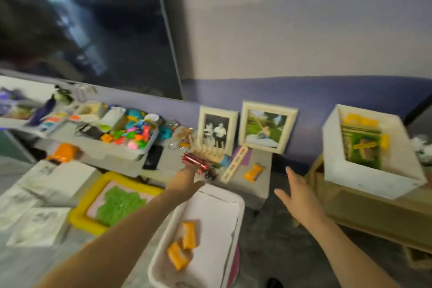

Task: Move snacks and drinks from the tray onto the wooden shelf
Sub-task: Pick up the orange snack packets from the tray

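1. Now the left hand (187,179) reaches out over the grey ledge (259,170), fingers curled round a red can (195,162), which sits tilted in the grip above the ledge's clutter.
2. The right hand (295,194) hangs free between ledge and wooden shelf (364,206), fingers spread apart and holding nothing.
3. Below, the white tray (224,196) has two orange snack bars (182,243) left lying in it; a third orange bar (253,172) lies on the ledge, beside a long narrow box (235,165).
4. Best bet, by the look of it: bring the can upright before setting it down, so it can't roll.
5. The wooden shelf lies to the right, under the white crate (364,175); picking a bare patch of wood beside that crate looks wise.
6. The picture frames (243,128) lean just behind, so a low, steady carry should keep clear of them.
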`<state>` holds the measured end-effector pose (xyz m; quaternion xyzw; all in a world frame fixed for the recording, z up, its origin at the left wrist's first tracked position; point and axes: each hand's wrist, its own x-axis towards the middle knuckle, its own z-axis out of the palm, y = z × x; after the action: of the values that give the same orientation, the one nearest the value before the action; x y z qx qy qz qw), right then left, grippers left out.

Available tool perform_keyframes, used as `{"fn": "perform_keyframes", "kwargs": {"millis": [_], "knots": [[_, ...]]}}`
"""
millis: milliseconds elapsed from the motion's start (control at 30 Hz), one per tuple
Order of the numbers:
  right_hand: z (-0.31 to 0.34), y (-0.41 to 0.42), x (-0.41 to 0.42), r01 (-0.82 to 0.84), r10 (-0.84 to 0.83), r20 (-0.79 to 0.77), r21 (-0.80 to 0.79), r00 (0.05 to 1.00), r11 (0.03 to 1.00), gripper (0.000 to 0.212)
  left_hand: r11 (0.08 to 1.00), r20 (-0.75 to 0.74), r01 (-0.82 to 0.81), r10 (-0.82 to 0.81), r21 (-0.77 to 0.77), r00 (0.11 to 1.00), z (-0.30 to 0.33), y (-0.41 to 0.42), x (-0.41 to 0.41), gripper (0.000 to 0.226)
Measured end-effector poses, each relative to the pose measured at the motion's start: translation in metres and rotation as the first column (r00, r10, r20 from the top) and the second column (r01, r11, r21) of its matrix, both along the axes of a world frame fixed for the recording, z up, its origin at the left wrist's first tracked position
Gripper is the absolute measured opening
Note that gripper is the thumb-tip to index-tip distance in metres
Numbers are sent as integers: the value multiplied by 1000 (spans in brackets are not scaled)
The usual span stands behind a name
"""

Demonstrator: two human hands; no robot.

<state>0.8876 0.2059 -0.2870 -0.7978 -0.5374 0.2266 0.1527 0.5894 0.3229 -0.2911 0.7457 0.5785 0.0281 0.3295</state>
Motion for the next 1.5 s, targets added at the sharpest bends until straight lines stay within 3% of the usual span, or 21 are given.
{"fn": "perform_keyframes", "kwargs": {"millis": [167, 367, 567, 833, 933, 1200, 1300, 1400, 1500], "knots": [[-39, 1, -92, -264, 268, 23, -114, 963, 958, 77, 994, -151, -106, 100, -30, 983, -44, -31, -109, 66], [-110, 7, -148, -470, 500, 33, -294, 865, 832, 82, 980, -227, -164, 135, -112, 964, -117, -87, -142, 75], [-184, 19, -177, -579, 623, 3, -367, 782, 728, 83, 962, -155, -223, 199, -158, 968, -186, -120, -125, 76], [-274, 47, -207, -693, 724, -52, -347, 688, 633, 91, 969, -84, -246, 243, -28, 966, -301, -146, -114, 99], [-304, 54, -221, -725, 742, -55, -276, 668, 631, 104, 969, -123, -248, 247, 9, 961, -323, -145, -111, 103], [-350, 62, -248, -782, 801, 28, -201, 598, 590, 117, 965, -373, -128, 208, 228, 904, -363, -154, -102, 62], [-361, 51, -250, -758, 772, 46, -166, 634, 631, 115, 964, -411, -123, 213, 235, 886, -368, -149, -96, 48], [-356, 36, -236, -688, 696, -7, -164, 718, 707, 110, 952, -381, -103, 213, 289, 900, -366, -149, -98, 56], [-334, 20, -212, -610, 608, -51, -111, 792, 785, 106, 953, -342, -166, 248, 252, 906, -343, -146, -99, 92]]}}
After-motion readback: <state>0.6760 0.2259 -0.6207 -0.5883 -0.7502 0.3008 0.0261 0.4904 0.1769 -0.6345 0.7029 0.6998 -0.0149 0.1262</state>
